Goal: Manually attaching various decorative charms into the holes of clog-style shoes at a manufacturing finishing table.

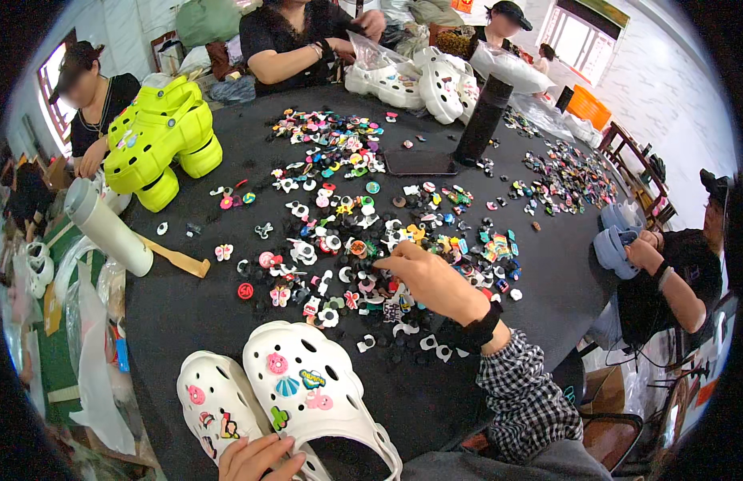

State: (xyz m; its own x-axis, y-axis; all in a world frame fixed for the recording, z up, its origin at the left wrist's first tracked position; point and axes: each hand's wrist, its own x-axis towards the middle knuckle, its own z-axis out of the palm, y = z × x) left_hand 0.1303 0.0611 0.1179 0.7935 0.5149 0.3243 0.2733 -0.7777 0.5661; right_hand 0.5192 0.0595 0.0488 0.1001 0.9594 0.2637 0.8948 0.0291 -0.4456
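Two white clogs lie side by side at the near edge, toe ends pointing away from me. Colourful shoe charms, among them a pink doughnut-like one, a blue shell and a green cactus, sit in their upper holes. My left hand grips the clogs where they meet, fingers bent over the edge. Over the middle of the table, my right hand reaches into a loose heap of charms. Its fingertips are drawn together at the heap; whatever lies between them is too small to make out.
Bright yellow-green platform clogs, a pale tumbler and a wooden stick stand or lie at left. Farther back are a black cylinder, a phone and more white clogs. Several people work around the table; one holds blue clogs.
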